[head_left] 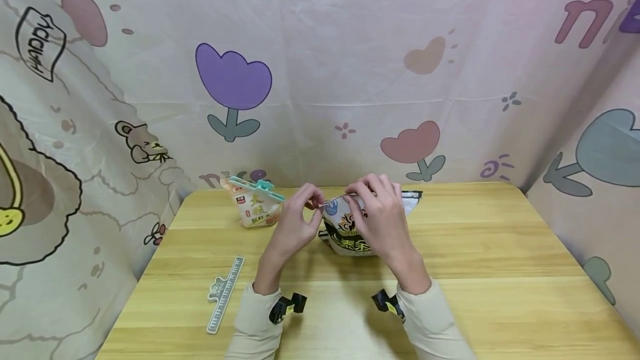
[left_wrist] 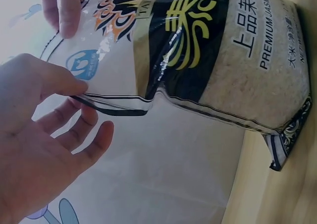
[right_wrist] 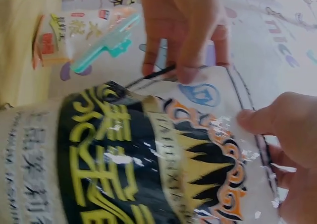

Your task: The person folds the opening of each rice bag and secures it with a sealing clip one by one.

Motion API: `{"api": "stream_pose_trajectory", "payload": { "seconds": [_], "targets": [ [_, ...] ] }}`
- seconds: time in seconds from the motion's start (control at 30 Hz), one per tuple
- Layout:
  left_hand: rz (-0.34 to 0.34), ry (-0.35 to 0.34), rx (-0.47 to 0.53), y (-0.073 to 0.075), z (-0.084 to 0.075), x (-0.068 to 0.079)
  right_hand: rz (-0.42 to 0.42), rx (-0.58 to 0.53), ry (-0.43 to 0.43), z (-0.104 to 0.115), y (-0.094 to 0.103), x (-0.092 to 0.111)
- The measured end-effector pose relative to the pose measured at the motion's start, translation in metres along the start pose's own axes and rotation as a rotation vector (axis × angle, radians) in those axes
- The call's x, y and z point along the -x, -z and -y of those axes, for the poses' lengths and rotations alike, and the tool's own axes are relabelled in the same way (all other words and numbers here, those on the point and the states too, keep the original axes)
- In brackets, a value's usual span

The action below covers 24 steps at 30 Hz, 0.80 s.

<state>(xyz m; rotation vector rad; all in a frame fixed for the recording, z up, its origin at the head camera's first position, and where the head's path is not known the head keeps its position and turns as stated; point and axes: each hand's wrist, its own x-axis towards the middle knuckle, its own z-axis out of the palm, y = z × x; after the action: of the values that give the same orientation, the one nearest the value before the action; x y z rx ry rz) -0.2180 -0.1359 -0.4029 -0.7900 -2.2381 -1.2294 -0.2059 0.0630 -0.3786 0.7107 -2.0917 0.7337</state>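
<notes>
A bag of jasmine rice [head_left: 350,238] stands upright on the table, its black band and gold lettering facing me. At the bag's top left corner, my left hand [head_left: 300,221] pinches the edge between thumb and index finger; the other fingers curve loosely, as the left wrist view shows. My right hand [head_left: 382,215] pinches the top edge farther right, thumb on the printed front and fingers behind. Between the hands the top edge is stretched flat. In the right wrist view the rice bag [right_wrist: 114,159] bulges low and flattens toward the top.
Behind my left hand stands a smaller food bag [head_left: 252,209] with a teal sealing clip [head_left: 257,188] across its top. A grey-white ruler-shaped clip [head_left: 225,296] lies on the wooden table [head_left: 475,282] at the left. A printed cloth [head_left: 325,71] hangs behind the table.
</notes>
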Motion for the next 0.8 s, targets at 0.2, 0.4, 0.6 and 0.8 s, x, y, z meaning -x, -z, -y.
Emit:
{"api": "stream_pose_trajectory", "payload": {
  "seconds": [0.2, 0.4, 0.6, 0.8],
  "targets": [
    [0.037, -0.006, -0.012, -0.0047, -0.0002, 0.0003, -0.028, -0.009, -0.004, -0.0004, 0.0013, 0.0004],
    [0.081, 0.015, 0.101, -0.004, -0.0044, -0.0007, -0.073, -0.02, -0.028, 0.0007, 0.0007, -0.0018],
    [0.054, 0.034, 0.217, -0.0033, -0.0071, -0.0013, -0.043, -0.025, -0.023, 0.0007, 0.0029, -0.0015],
    [0.048, 0.008, 0.157, -0.0062, -0.0079, 0.0004, -0.009, 0.053, -0.008, 0.0036, -0.0046, 0.002]
  ]
}}
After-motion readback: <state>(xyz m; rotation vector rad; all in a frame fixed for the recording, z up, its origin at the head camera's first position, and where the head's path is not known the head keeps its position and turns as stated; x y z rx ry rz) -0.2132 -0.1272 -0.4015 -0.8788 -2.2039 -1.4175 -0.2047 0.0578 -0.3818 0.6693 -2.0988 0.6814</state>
